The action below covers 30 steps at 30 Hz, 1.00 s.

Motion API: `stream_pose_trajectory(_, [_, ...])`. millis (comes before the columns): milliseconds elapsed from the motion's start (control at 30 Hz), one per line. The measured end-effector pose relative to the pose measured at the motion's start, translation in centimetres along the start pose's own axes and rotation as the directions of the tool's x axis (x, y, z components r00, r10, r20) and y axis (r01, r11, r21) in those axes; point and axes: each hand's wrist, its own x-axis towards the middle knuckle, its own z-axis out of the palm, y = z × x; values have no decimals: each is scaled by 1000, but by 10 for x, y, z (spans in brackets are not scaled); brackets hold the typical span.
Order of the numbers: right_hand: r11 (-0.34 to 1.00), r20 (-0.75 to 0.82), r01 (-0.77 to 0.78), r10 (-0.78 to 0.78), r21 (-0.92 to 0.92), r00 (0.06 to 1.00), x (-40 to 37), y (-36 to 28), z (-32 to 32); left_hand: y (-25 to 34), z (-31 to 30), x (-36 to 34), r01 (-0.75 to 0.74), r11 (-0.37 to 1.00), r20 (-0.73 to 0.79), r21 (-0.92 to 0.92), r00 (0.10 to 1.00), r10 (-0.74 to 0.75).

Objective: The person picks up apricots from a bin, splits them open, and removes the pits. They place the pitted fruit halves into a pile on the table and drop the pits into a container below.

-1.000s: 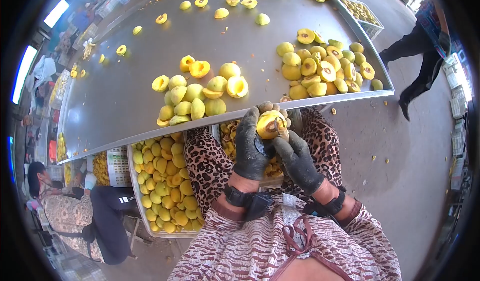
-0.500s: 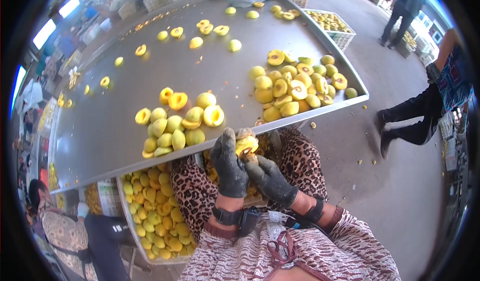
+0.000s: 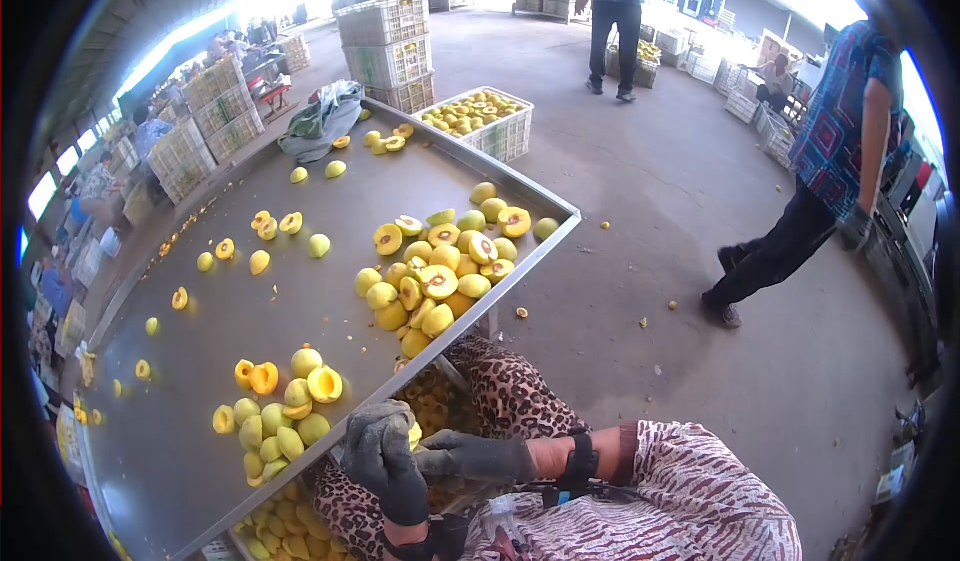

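Note:
My left hand [image 3: 384, 458], in a dark grey glove, is closed round a yellow fruit half [image 3: 415, 435] just off the metal table's edge. From the right, my right hand [image 3: 470, 457], gloved too, has its fingers pressed together at the same fruit; whether it holds anything else is hidden. On the metal table [image 3: 225, 311], a pile of whole-looking and cut fruit [image 3: 440, 281] lies near the right corner. Another fruit pile [image 3: 273, 429] sits by the near edge, left of my hands. Scattered halves [image 3: 260, 262] lie farther back.
Below the table edge is a crate of fruit [image 3: 290, 529]. A white crate of fruit [image 3: 500, 139] stands past the far right corner, near stacked crates [image 3: 390, 51]. One person [image 3: 845, 151] walks at the right; another [image 3: 616, 21] stands farther back. A grey-green cloth [image 3: 325, 121] lies on the table.
The view has swung right and up, so the table and my hands appear lower and farther left. My hands remain together at the fruit. The person at the right shows more fully.

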Motion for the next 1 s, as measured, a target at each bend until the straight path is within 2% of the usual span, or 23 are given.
stream_pose_trajectory(33, [992, -34, 118, -120, -35, 992, -4, -4, 5, 6, 1, 5, -15, 999, 20, -29, 1000, 15])
stream_pose_trajectory(67, [972, -45, 226, -229, -62, 972, -4, -6, 13, 13, -1, 8, 96, 983, 64, -158, 994, -87])
stream_pose_trajectory(100, [959, -214, 193, -237, -207, 948, -14, -4, 16, 24, -3, 12, 219, 943, 102, -250, 975, -199])
stream_pose_trajectory(133, [962, 52, 27, -43, 271, 998, -7, 2, 1, 20, 0, 7, 459, 673, 200, -580, 881, -429])
stream_pose_trajectory(167, [981, 95, 192, -195, 38, 976, -7, -6, -2, 9, -1, 3, 521, 562, 266, -642, 839, -474])
stream_pose_trajectory(200, [974, 124, 88, -116, 208, 985, -7, -8, -1, -3, -2, 0, 473, 572, 273, -670, 874, -403])
stream_pose_trajectory(267, [989, 314, 127, -146, 79, 938, 2, -2, -4, 2, -13, 3, 564, 140, 360, -814, 678, -641])
stream_pose_trajectory(333, [974, 187, 225, -216, -26, 958, 6, -8, 11, -12, -30, 11, 545, 334, 249, -769, 736, -629])
stream_pose_trajectory(367, [974, 194, 224, -218, -13, 957, 13, -5, 10, -27, -45, 18, 542, 532, 40, -650, 724, -689])
stream_pose_trajectory(400, [958, 143, 224, -200, -177, 969, 20, 0, 6, -49, -63, 23, 548, 679, -161, -488, 708, -687])
stream_pose_trajectory(433, [918, 84, 208, -191, -337, 978, 25, 6, -1, -82, -83, 27, 513, 816, -255, -265, 779, -573])
stream_pose_trajectory(467, [919, 73, 214, -201, -331, 977, 30, 15, -9, -120, -106, 32, 441, 897, -311, -18, 851, -424])
stream_pose_trajectory(533, [891, -24, 142, -169, -432, 985, 37, 39, -22, -179, -144, 36, 149, 859, -40, 489, 988, -148])
stream_pose_trajectory(600, [890, -37, 131, -164, -436, 986, 39, 49, -31, -192, -161, 44, 44, 777, 360, 628, 869, -340])
stream_pose_trajectory(667, [886, -55, 118, -159, -449, 986, 37, 53, -40, -202, -160, 54, -80, 711, 526, 698, 731, -435])
stream_pose_trajectory(733, [919, -33, 113, -136, -377, 990, 34, 48, -45, -203, -127, 75, -80, 646, 380, 760, 860, -341])
stream_pose_trajectory(767, [974, -31, -78, 73, -211, 997, 33, 37, -46, -190, -100, 96, -216, 668, 460, 712, 863, -210])
stream_pose_trajectory(800, [973, -36, -77, 71, -217, 997, 37, 48, -49, -207, -73, 113, -155, 790, 470, 594, 863, -184])
stream_pose_trajectory(867, [870, -69, 146, -201, -470, 977, 43, 79, -56, -230, 3, 148, -206, 861, 431, 464, 902, -17])
stream_pose_trajectory(900, [721, -49, 9, -60, -693, 997, 40, 67, -58, -243, 39, 164, -232, 859, 442, 456, 897, 7])
stream_pose_trajectory(933, [707, -58, 3, -63, -707, 996, 40, 63, -60, -263, 76, 177, -132, 901, 397, 413, 917, -47])
stream_pose_trajectory(967, [845, -78, 20, -73, -535, 994, 39, 63, -61, -285, 110, 186, -30, 932, 352, 362, 930, -107])
stream_pose_trajectory(1000, [941, -97, 41, -79, -337, 992, 36, 61, -62, -300, 137, 191, -23, 864, 359, 503, 915, -184])
